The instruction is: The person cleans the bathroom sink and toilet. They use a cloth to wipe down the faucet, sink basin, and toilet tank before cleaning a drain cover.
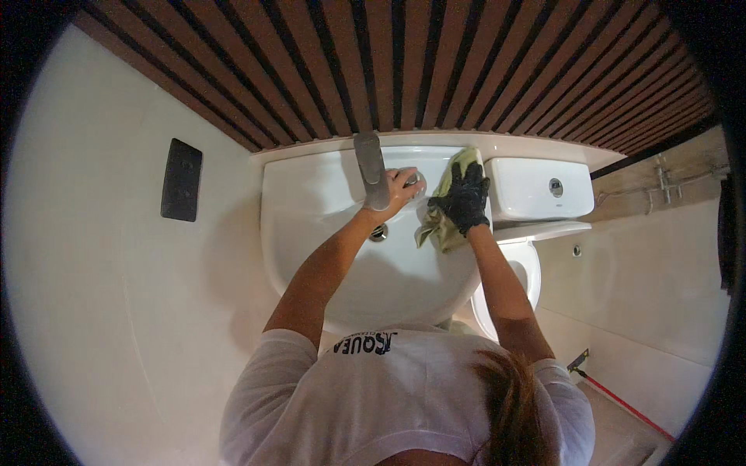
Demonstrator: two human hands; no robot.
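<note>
A white sink (350, 287) is in front of me, with a grey tap (372, 171) at its back. My bare left hand (398, 190) is closed around a small round object with a shiny top (413, 179), just right of the tap. What exactly the object is, I cannot make out. Over a yellow-green cloth (444, 231) at the sink's right side, my right hand (466, 198) wears a black glove. Its fingers are spread and lie flat on the cloth, which is bunched and hangs partly toward the bowl. Below the tap shows a metal drain (378, 232).
Right of the sink stand a white toilet tank (538, 189) with a round button and a raised lid (542, 231). Brown slats (412, 62) line the back wall. A black plate (182, 179) is on the left wall. A red-handled tool (625, 404) leans low at the right.
</note>
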